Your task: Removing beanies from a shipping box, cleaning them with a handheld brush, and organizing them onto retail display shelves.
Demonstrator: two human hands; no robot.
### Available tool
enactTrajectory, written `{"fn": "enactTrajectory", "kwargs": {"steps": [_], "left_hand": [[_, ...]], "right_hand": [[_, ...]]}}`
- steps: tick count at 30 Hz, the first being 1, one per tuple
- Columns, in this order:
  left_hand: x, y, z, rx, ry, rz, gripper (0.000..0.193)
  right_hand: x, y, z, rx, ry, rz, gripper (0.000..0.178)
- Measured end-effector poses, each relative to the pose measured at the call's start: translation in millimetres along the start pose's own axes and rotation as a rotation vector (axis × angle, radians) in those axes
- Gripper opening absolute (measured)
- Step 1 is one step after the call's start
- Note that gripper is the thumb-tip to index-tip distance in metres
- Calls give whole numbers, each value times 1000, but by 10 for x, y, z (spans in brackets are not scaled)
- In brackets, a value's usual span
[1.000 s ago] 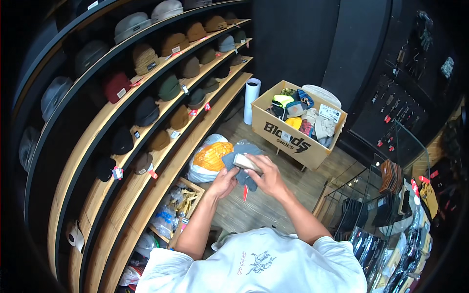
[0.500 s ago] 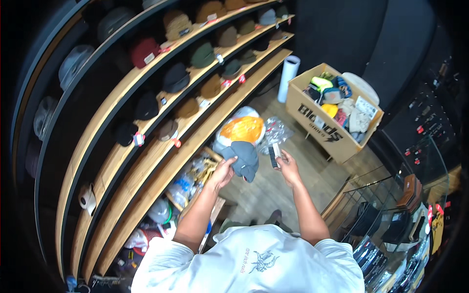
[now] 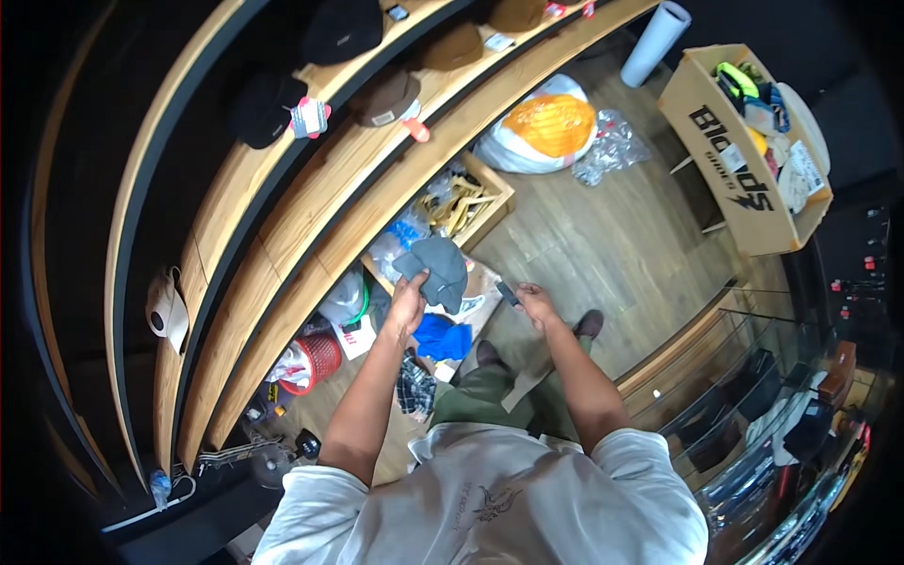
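Observation:
A grey cap (image 3: pixel 441 270) is held out in front of me. My left hand (image 3: pixel 407 305) grips it at its near left edge, thumb on top. To the right of the cap, and apart from it, my right hand (image 3: pixel 535 303) is closed around a small brush (image 3: pixel 508 294). Its dark side shows now; the earlier picture shows dark bristles on a pale back. Below the cap lies a bright blue cloth (image 3: pixel 443 339), beside an open wooden drawer (image 3: pixel 494 202) with hangers and plastic bags.
Curved wooden shelves (image 3: pixel 282 259) with caps run along the left. A red basket (image 3: pixel 325 363) stands under them. Farther off are a white and orange bag (image 3: pixel 551 122), clear plastic (image 3: pixel 610 146) and a cardboard box (image 3: pixel 725 179) of caps. A glass case (image 3: pixel 716 377) stands right.
My view has swung down and left, bringing the drawer, blue cloth and my shoes into sight. The cap has moved from over the bag to over the drawer area. Both hands keep their holds.

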State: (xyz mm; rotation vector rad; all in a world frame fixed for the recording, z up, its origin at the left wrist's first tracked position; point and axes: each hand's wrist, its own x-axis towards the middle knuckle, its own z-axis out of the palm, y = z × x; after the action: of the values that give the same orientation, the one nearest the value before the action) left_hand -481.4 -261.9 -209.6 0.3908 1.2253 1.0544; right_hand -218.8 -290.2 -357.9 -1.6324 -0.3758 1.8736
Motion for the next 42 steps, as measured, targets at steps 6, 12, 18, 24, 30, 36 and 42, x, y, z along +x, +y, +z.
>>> {"fn": "enactTrajectory", "kwargs": {"steps": [6, 12, 18, 24, 30, 36, 42], "left_hand": [[-77, -4, -525, -1, 183, -58, 23], [48, -197, -643, -127, -10, -118, 33], [-155, -55, -370, -184, -126, -209, 44], [-307, 69, 1101, -51, -459, -269, 49], [-414, -172, 2620, 931, -481, 266, 57], [-343, -523, 3808, 954, -459, 648, 38], [-766, -491, 4721, 324, -840, 10, 44]], "right_hand": [[1231, 1119, 851, -562, 201, -281, 23], [1416, 1573, 759, -650, 226, -267, 25], [65, 209, 567, 120, -204, 5, 66], [-1637, -1358, -423, 42, -253, -485, 53], [-2431, -2092, -1399, -218, 93, -840, 29], [-3047, -2413, -2361, -295, 428, -1071, 26], [-3442, -2626, -3080, -295, 673, -1180, 24]]}}
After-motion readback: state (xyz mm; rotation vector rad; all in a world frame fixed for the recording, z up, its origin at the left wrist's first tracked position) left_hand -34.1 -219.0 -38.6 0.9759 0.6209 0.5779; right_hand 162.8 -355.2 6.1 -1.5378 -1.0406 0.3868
